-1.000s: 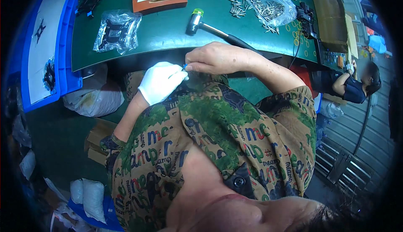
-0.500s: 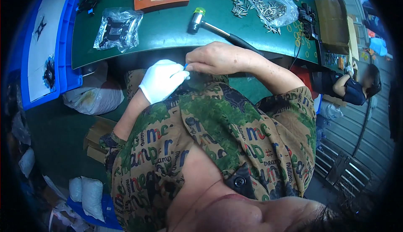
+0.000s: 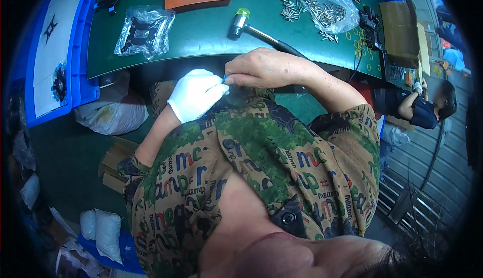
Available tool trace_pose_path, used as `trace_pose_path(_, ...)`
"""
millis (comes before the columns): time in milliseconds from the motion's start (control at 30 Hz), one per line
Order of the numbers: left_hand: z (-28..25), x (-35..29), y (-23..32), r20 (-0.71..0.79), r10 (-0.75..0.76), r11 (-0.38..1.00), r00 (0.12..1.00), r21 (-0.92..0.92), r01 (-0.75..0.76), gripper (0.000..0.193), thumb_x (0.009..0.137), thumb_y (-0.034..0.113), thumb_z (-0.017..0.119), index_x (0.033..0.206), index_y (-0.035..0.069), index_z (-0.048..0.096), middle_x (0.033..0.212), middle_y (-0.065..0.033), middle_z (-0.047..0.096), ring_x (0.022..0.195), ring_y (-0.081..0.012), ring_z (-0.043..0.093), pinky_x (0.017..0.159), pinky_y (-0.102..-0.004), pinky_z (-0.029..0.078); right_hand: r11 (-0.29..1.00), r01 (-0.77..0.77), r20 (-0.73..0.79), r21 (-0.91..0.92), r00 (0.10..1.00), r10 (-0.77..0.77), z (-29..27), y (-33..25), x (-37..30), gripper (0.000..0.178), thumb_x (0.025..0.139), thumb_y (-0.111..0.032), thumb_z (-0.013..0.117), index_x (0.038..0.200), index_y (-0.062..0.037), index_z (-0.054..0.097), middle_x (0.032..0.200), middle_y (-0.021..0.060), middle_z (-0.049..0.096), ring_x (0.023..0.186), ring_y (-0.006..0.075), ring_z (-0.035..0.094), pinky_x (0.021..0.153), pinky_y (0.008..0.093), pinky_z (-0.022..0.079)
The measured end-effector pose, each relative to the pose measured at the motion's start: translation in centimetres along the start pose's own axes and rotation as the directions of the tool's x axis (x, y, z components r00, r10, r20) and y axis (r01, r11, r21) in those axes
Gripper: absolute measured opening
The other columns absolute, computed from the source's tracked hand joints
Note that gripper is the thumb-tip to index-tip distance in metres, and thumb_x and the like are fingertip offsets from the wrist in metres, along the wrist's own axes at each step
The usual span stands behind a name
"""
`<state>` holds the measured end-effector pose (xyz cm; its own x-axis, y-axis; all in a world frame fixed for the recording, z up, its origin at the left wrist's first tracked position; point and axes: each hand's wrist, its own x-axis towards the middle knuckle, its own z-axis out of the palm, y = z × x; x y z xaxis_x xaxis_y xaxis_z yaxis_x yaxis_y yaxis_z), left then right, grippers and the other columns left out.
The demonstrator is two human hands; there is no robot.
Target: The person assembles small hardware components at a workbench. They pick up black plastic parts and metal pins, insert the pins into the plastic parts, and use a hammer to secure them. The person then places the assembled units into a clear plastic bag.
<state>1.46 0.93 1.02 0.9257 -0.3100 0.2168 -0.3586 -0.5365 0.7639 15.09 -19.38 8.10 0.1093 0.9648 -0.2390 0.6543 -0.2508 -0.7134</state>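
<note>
My left hand (image 3: 197, 96), in a white glove, is closed in a pinch just off the front edge of the green table (image 3: 201, 41). Bare and also pinching, my right hand (image 3: 257, 69) meets it fingertip to fingertip. Between the fingertips shows a small blue piece (image 3: 224, 78), mostly covered, so its kind cannot be made out. Beyond my right hand lies a hammer (image 3: 261, 36) with a yellow-green face and a black grip, its handle end hidden behind my forearm. A clear plastic bag with black brackets (image 3: 144, 32) rests on the table to the left.
An orange box (image 3: 197, 1) stands at the back. Many metal pins (image 3: 326, 12) lie loose and in a clear bag, near yellow rings (image 3: 358, 47). At left are a blue bin (image 3: 80, 62) and a full plastic bag (image 3: 114, 111). A co-worker (image 3: 420, 104) is at the right.
My hands keep the same pinch around the small blue piece, with hardly any shift. The table and its things sit slightly further right in view. The co-worker's arms have moved a little.
</note>
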Motion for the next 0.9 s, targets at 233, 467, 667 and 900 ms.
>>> trace_pose_path(233,0.1,-0.1,-0.2,0.066,0.008,1.000,0.998,-0.014,-0.008,0.023,0.097,0.021,0.063,0.089,0.002,0.073,0.073,-0.0116,0.065,0.071,-0.0293,0.063,0.070,-0.0415,0.051,0.999,-0.040,0.072,0.020,0.997,0.038,0.1,-0.2,0.4,0.031,0.106,-0.034,0.053,0.103,-0.0066,0.067,0.085,0.0172,0.069,0.082,0.0363,0.069,0.076,0.0482,0.054)
trace_pose_path(467,0.6,-0.3,-0.8,0.092,-0.067,0.986,0.993,-0.149,0.080,0.025,0.099,0.023,0.061,0.094,0.001,0.073,0.075,-0.0077,0.064,0.066,-0.0178,0.062,0.065,-0.0330,0.050,0.985,-0.059,0.123,0.161,0.992,0.039,0.2,0.9,1.0,0.037,0.104,-0.039,0.058,0.098,-0.0034,0.066,0.077,0.0125,0.063,0.074,0.0306,0.064,0.068,0.0394,0.052)
trace_pose_path(667,-1.0,-1.3,-0.9,0.331,-0.311,0.689,0.891,-0.567,0.451,0.028,0.103,0.025,0.061,0.102,-0.001,0.073,0.073,-0.0034,0.066,0.059,-0.0079,0.057,0.055,-0.0258,0.044,0.696,-0.321,0.324,0.643,0.937,0.133,2.5,2.5,2.2,0.038,0.101,-0.040,0.067,0.084,-0.0056,0.066,0.061,-0.0042,0.051,0.057,0.0070,0.050,0.054,0.0267,0.041)
trace_pose_path(900,-3.9,-2.0,-1.3,0.207,-0.347,0.495,0.915,-0.788,0.366,0.028,0.099,0.019,0.061,0.106,-0.007,0.069,0.092,-0.0120,0.072,0.073,-0.0154,0.065,0.098,-0.0355,0.049,0.986,-0.136,-0.542,-0.101,0.838,0.060,-4.4,4.0,-0.8,0.028,0.096,-0.031,0.070,0.107,-0.0056,0.073,0.099,0.0148,0.073,0.093,0.0321,0.070,0.083,0.0405,0.055)
